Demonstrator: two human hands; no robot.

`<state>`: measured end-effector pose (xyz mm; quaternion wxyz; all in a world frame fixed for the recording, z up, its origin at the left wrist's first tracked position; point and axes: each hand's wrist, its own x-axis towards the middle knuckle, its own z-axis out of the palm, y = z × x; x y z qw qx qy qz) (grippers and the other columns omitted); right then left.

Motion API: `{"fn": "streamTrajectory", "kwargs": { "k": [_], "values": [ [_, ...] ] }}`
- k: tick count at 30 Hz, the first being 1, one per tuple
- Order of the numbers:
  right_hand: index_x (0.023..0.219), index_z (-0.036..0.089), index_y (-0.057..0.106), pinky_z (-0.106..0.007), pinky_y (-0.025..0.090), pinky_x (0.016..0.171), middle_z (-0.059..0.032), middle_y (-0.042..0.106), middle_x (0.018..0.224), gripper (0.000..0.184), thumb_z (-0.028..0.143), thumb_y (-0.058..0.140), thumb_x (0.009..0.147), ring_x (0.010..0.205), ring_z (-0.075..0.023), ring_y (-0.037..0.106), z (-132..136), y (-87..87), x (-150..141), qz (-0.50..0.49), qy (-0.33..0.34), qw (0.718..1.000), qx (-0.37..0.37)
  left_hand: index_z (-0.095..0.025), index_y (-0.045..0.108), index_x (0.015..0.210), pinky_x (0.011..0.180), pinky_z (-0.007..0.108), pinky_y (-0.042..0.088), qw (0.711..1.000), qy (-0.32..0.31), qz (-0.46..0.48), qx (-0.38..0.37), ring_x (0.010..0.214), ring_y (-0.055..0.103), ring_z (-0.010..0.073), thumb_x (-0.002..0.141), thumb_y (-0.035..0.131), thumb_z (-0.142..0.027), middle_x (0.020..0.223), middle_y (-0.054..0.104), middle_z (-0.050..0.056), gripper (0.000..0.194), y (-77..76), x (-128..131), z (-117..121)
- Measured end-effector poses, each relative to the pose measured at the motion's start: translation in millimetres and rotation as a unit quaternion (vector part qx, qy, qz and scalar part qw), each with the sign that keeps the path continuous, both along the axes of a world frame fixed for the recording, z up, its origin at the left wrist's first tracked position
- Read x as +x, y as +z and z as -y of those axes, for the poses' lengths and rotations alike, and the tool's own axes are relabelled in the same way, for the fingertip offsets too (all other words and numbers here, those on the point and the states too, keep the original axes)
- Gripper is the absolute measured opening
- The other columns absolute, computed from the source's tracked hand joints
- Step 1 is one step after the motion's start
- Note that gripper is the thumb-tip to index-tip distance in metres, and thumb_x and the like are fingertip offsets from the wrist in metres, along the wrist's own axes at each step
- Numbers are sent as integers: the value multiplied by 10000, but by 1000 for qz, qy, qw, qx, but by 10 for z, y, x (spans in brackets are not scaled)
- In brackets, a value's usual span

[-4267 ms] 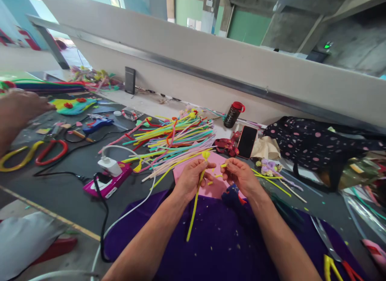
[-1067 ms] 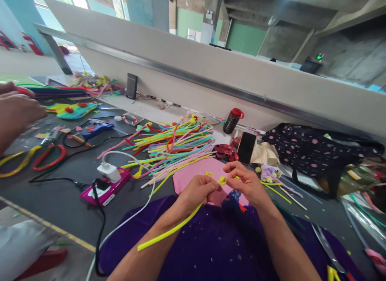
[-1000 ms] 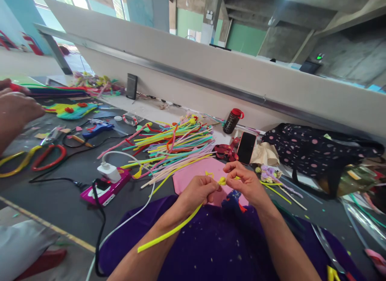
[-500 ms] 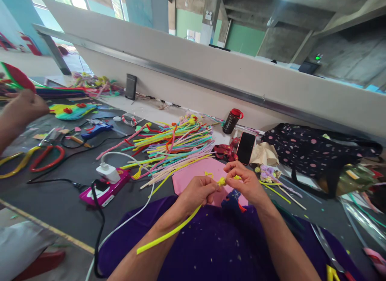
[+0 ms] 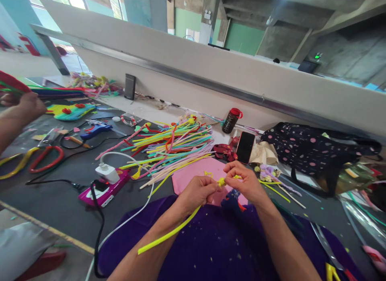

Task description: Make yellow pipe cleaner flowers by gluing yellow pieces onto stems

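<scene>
Between my two hands is a yellow pipe cleaner (image 5: 170, 233), with a small bunched knot near my fingertips. My left hand (image 5: 197, 194) pinches it beside the knot, and its long free end hangs down to the left across my forearm. My right hand (image 5: 243, 180) is closed at the fingertips on the knot's other side, and a bit of yellow shows by those fingers. Beneath both hands lies a pink mat (image 5: 183, 174). A dark blue piece with red (image 5: 232, 202) sits just below my right hand.
A heap of coloured pipe cleaners (image 5: 177, 142) lies behind the mat. Scissors (image 5: 327, 248) rest at lower right. A phone (image 5: 245, 147), bottle (image 5: 232, 120) and spotted bag (image 5: 301, 152) stand along the back. At left are a purple power strip (image 5: 117, 188) and a co-worker's hand (image 5: 28, 108).
My hands keep nearly the same pose on the yellow pipe cleaner. At the far left, the co-worker's hand and the red and green piece have shifted slightly left.
</scene>
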<state>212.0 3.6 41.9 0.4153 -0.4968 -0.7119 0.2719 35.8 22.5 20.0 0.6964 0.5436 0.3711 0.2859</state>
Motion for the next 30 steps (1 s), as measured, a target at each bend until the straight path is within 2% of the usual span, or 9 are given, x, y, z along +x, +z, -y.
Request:
{"fn": "streamTrajectory", "kwargs": {
  "k": [23,27,30],
  "values": [
    [604,168,594,-302,381,776,-21,545,848,91,161,612,693,814,-159,535,-13,-25,16,17,-6,1000,-16,-114,591,601,361,188,175,1000,-19,-12,18,318,269,33,689,569,-296,369,438,-63,204,-20,26,-9],
    [591,167,578,-301,383,774,-22,548,835,101,172,615,685,812,-161,534,-32,-40,23,2,-7,1000,-24,-119,573,571,355,189,172,1000,-24,-12,15,307,268,29,692,569,-309,366,435,-64,225,-6,20,-7],
    [592,170,573,-304,381,778,-20,546,821,107,202,638,670,812,-164,526,-46,-56,31,-31,-8,999,-26,-111,605,643,345,188,165,1000,-23,0,10,298,269,28,703,558,-318,371,433,-67,220,-24,0,-22]
  ]
}}
